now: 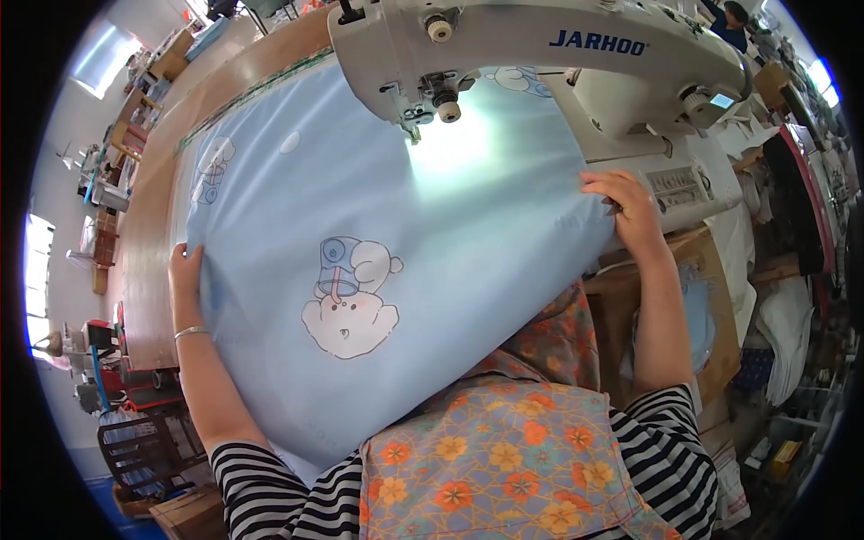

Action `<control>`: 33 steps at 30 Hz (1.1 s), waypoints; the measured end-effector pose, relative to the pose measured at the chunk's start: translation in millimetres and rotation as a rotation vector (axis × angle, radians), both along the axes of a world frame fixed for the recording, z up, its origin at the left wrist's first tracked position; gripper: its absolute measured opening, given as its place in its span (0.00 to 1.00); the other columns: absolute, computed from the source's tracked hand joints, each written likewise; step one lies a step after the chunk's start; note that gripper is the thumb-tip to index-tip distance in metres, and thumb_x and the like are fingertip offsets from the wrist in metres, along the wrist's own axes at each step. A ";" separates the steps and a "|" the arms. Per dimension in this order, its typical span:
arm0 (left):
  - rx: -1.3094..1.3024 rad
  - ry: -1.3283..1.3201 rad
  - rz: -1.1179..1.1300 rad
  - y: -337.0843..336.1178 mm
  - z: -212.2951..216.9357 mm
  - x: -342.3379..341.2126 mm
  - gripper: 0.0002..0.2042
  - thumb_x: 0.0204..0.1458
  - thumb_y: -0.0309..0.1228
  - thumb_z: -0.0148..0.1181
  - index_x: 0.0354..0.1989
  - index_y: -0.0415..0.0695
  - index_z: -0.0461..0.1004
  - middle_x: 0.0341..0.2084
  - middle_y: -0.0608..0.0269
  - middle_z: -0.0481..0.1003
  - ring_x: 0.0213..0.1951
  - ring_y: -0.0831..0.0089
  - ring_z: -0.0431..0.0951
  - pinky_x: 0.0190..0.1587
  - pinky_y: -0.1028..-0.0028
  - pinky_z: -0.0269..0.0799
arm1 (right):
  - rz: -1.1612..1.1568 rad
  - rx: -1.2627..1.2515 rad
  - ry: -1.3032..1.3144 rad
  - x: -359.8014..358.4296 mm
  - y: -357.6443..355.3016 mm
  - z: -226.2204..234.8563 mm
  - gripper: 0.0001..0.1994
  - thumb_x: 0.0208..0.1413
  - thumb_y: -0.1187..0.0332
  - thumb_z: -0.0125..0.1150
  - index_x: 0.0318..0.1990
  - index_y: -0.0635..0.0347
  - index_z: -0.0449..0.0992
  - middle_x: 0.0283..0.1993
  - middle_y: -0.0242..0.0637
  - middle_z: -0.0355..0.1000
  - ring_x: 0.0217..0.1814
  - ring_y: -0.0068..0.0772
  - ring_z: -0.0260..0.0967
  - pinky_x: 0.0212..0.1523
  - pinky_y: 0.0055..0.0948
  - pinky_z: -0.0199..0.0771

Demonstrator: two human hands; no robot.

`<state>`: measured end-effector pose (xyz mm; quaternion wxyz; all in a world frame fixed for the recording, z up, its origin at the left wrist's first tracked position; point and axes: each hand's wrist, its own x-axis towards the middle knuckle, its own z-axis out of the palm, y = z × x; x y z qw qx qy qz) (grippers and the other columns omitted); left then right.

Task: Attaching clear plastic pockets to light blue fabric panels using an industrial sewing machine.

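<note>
A large light blue cloth (261,198) printed with white cartoon bears spreads over the table and hangs toward my lap. At its left edge, my left hand (186,268) is closed on the fabric, thumb up and most fingers hidden behind it. My right hand (630,205) grips the right edge, fingers bent over the top. Above the far part of the cloth stands the white sewing machine (522,45), its needle and presser foot area (414,133) over the lit fabric. Whether the foot touches the cloth I cannot tell.
A brown wooden table (148,243) extends to the left and back. Right of the machine are a grey parts tray (681,187) and white cloth (781,333). A dark chair (148,450) stands at lower left. Another person (727,22) is far off at upper right.
</note>
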<state>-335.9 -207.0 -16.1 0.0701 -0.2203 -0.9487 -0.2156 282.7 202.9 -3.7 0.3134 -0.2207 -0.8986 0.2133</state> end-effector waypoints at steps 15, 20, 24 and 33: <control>-0.070 0.112 -1.086 174.6 32.0 318.3 0.25 0.51 0.32 0.59 0.60 0.42 0.67 0.61 0.47 0.63 0.64 0.52 0.60 0.66 0.57 0.55 | -0.335 -1.218 0.669 43.7 -121.8 -70.5 0.14 0.55 0.69 0.58 0.48 0.61 0.74 0.28 0.23 0.68 0.21 0.14 0.54 0.22 0.16 0.52; -0.154 0.226 -1.247 202.3 25.4 366.9 0.29 0.50 0.36 0.61 0.62 0.40 0.65 0.62 0.47 0.62 0.64 0.51 0.60 0.67 0.57 0.52 | -0.272 -1.392 0.513 43.0 -122.4 -78.9 0.08 0.49 0.72 0.66 0.34 0.56 0.72 0.20 0.22 0.62 0.17 0.15 0.52 0.20 0.24 0.54; -0.172 0.317 -1.185 201.2 19.5 372.0 0.32 0.48 0.41 0.62 0.63 0.42 0.65 0.63 0.48 0.62 0.65 0.52 0.59 0.66 0.55 0.51 | -0.241 -0.946 0.248 86.6 -111.6 -41.4 0.07 0.51 0.69 0.66 0.33 0.61 0.75 0.23 0.24 0.67 0.24 0.15 0.61 0.27 0.20 0.61; -0.197 0.351 -1.152 203.4 24.0 388.3 0.35 0.46 0.45 0.64 0.63 0.43 0.65 0.63 0.49 0.62 0.65 0.53 0.60 0.67 0.54 0.52 | -1.206 -0.349 -0.130 248.2 -81.7 -210.2 0.12 0.53 0.65 0.59 0.40 0.63 0.78 0.36 0.48 0.78 0.42 0.49 0.76 0.43 0.40 0.74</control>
